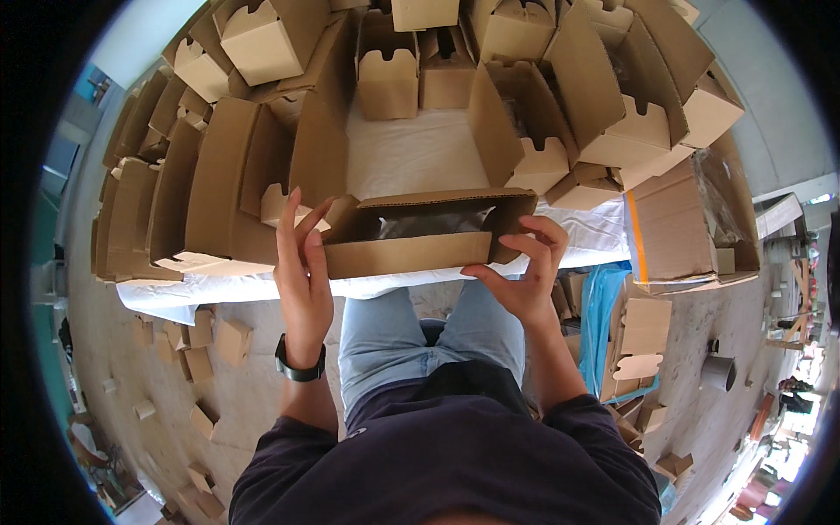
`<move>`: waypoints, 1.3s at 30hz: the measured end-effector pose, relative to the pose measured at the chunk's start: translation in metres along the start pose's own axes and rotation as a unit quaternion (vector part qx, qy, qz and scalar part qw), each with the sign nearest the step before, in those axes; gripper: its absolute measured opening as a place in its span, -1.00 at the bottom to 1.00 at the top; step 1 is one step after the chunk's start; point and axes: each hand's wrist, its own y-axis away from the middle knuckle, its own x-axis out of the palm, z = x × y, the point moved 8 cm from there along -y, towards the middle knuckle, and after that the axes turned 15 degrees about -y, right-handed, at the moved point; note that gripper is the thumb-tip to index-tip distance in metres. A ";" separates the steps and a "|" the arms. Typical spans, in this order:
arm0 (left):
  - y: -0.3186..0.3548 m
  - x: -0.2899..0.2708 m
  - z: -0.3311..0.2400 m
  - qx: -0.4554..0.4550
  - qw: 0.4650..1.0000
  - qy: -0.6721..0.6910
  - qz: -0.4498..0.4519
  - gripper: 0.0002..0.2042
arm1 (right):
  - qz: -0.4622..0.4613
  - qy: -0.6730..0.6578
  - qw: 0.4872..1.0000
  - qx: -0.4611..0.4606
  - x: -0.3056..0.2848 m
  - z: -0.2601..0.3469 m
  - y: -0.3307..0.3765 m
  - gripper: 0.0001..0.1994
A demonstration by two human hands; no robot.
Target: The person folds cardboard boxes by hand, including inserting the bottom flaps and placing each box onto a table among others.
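Observation:
In front of me, at the near edge of the table, lies a long brown cardboard box (407, 258) with its top side open. Inside it shows a dark, shiny plastic-wrapped item (436, 225); what the wrap covers cannot be made out. My left hand (304, 276) is at the box's left end, its fingers stretched upward and apart, the thumb side against the end flap. At the right end my right hand (529, 267) has its fingers bent over the end flap and its thumb along the lower front edge, gripping the box.
Several open cardboard boxes (219, 179) stand on both sides and behind on the white-covered table (416, 153). A larger carton (678, 219) is at the right. Below it hangs a blue plastic bag (598, 324). Small cardboard pieces (234, 341) lie on the concrete floor (262, 411).

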 end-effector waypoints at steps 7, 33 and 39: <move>0.009 0.010 0.028 -0.018 0.995 0.093 0.022 -0.54 | 0.092 -0.083 0.991 0.048 0.003 -0.009 -0.015 -0.33; 0.050 0.071 0.069 -0.092 0.945 0.236 0.209 -0.56 | 0.037 -0.159 0.971 0.175 0.001 -0.054 0.001 0.36; 0.050 0.063 0.057 -0.132 0.913 0.347 0.168 -0.70 | -0.109 -0.216 0.938 0.247 -0.014 -0.055 0.010 0.19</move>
